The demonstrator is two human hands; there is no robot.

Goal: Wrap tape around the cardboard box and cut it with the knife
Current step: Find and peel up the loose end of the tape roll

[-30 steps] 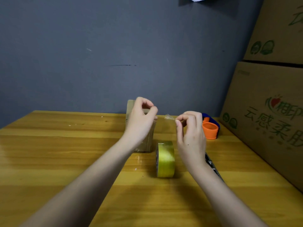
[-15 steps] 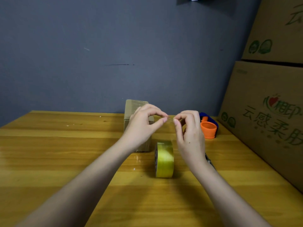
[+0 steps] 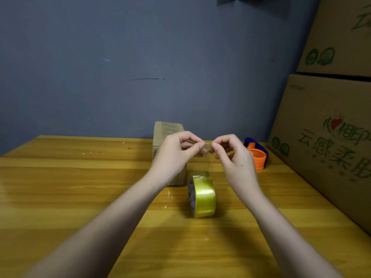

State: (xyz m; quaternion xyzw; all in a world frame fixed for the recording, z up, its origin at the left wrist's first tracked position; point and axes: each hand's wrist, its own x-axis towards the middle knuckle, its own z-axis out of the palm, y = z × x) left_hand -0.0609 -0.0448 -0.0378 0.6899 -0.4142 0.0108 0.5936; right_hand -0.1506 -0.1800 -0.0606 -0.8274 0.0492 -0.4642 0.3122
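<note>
Both my hands are up over the surface (image 3: 60, 187) now, and they've closed the gap: a second ago the left hand (image 3: 176, 151) sat back by the box (image 3: 167, 133) while the right hand (image 3: 232, 155) held a clear scrap alone. Now the fingertips (image 3: 201, 145) of both nearly meet, each thumb and forefinger pinched on that thin scrap of tape (image 3: 208, 146). It's so sheer I can barely make it out, and I can't tell whether it's a loose offcut or something else.

The roll (image 3: 202, 194) stands on edge on the surface, below the hands and just right of the box, untouched. The box stands upright behind my left hand, its top glossy, which looks like tape already on it. The knife I can't pick out; my right forearm covers that patch of the surface. An orange and blue dispenser (image 3: 257, 155) sits at the far right, near the big cartons (image 3: 325, 137).

My read: with both hands on the scrap, I'm clearing sticky waste, so wrapping is paused. The roll is within easy reach below.
</note>
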